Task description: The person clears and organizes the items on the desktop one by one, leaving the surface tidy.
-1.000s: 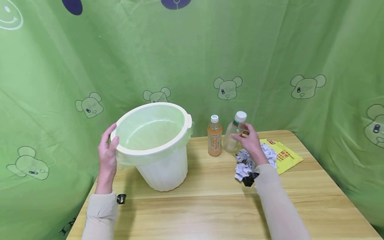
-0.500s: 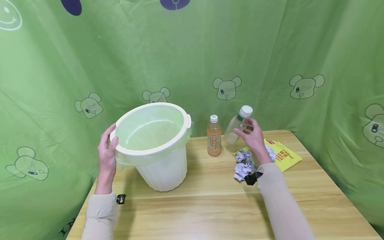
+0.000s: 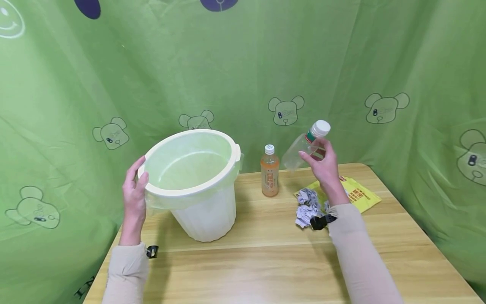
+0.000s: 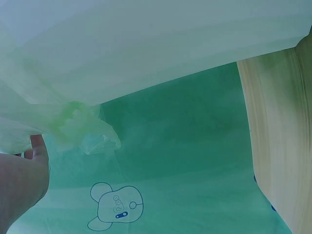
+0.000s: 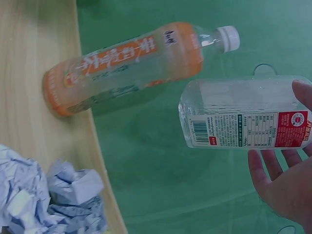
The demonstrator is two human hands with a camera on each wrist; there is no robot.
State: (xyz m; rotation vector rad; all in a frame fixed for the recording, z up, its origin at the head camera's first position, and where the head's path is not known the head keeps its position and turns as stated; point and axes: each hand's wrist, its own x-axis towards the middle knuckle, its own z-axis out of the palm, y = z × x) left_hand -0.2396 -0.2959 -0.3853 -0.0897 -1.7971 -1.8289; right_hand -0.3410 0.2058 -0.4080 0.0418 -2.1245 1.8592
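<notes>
My right hand (image 3: 325, 166) holds a clear plastic bottle (image 3: 300, 147) with a white cap by its upper part. It is raised off the table and tilted, base toward the left. In the right wrist view its label (image 5: 258, 130) shows red and white, with the fingers under it. An orange-labelled drink bottle (image 3: 270, 175) stands upright on the table to its left. My left hand (image 3: 134, 192) grips the left side of the rim of a white trash bin (image 3: 206, 219), lined with a pale green plastic bag (image 4: 73, 124). The bin leans slightly.
Crumpled paper balls (image 3: 308, 207) lie below my right forearm, partly hidden by it. A yellow printed plastic packet (image 3: 362, 196) lies flat behind them. Wooden table (image 3: 243, 270) runs toward me, and a green curtain (image 3: 235, 63) hangs behind its far edge.
The clear bottle has risen off the table and tilted further, its cap moving up and right with my right hand. My left hand and the bin stay in place.
</notes>
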